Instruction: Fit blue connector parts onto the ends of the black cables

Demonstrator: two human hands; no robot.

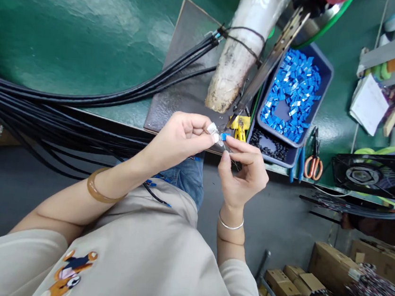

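Note:
My left hand (188, 135) is closed in a pinch, with white coverings on its fingertips. At that pinch are thin wires leading to a small blue connector (224, 137); the rest of what the palm holds is hidden. My right hand (245, 167) meets it from the other side, its index fingertip on the connector and its thumb close below. A thin dark strand or pin shows near the right fingers, too small to name. Behind my left wrist runs a bundle of black cables (92, 102). Blue-tipped cable ends (158, 198) lie on my lap.
A blue-grey bin (323, 93) of blue connectors stands right, above a tray of small black parts (267, 144). Nearby are a yellow piece (241, 127), blue-handled pliers (297, 164), orange-handled scissors (313, 166) and a black fan (365, 174). A wrapped roll (243, 44) overhangs the dark board (188, 37).

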